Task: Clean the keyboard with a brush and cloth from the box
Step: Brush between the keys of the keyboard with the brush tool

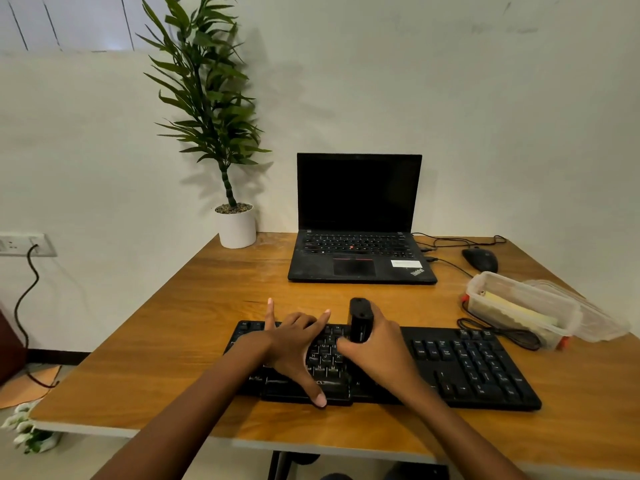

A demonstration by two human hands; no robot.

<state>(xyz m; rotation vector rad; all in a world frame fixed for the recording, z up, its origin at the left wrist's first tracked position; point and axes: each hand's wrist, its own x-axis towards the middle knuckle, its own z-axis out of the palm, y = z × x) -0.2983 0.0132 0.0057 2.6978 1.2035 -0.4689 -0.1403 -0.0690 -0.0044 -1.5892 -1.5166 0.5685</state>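
A black keyboard lies near the front edge of the wooden table. My left hand rests on its left half with fingers spread and the thumb at the front edge. My right hand grips a black brush by its handle, standing upright over the middle keys; the bristles are hidden. A clear plastic box stands right of the keyboard with a yellowish cloth inside.
An open black laptop sits behind the keyboard, with a black mouse and cables to its right. The box's clear lid lies beside the box. A potted plant stands at the back left corner.
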